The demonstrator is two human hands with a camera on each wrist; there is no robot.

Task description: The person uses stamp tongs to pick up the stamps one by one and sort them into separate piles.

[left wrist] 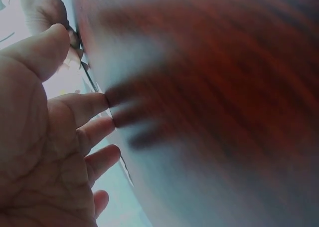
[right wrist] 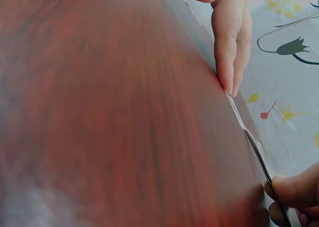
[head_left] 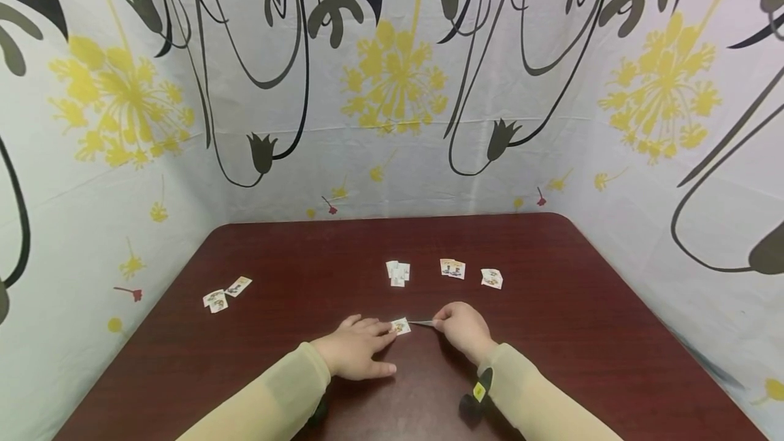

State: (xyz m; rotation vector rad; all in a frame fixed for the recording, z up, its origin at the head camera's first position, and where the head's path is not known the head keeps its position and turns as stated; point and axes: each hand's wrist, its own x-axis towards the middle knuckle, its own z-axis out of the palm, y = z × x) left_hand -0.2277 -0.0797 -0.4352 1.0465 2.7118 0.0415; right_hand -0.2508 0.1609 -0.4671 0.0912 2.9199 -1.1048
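Note:
A small white card [head_left: 401,326] with a printed picture lies near the middle of the table. My left hand [head_left: 357,348] rests flat beside it, fingers extended, with fingertips on the card's left edge. From the other side, my right hand [head_left: 464,332] pinches a slim pointed metal tool that looks like tweezers [head_left: 421,322]. Its tip meets the card's right edge. The right wrist view shows the tweezers [right wrist: 259,157] low against the tabletop, in line with the card [right wrist: 235,111], which appears edge-on. Straight fingers of the left hand [left wrist: 55,127] fill the left wrist view.
On the dark red table [head_left: 306,257], small cards [head_left: 214,300] overlap at the left, near a single card [head_left: 238,286]. Farther back lie a card cluster [head_left: 398,273], an orange-printed pair [head_left: 452,268] and another small stack [head_left: 492,278]. Patterned fabric [head_left: 392,175] surrounds the table.

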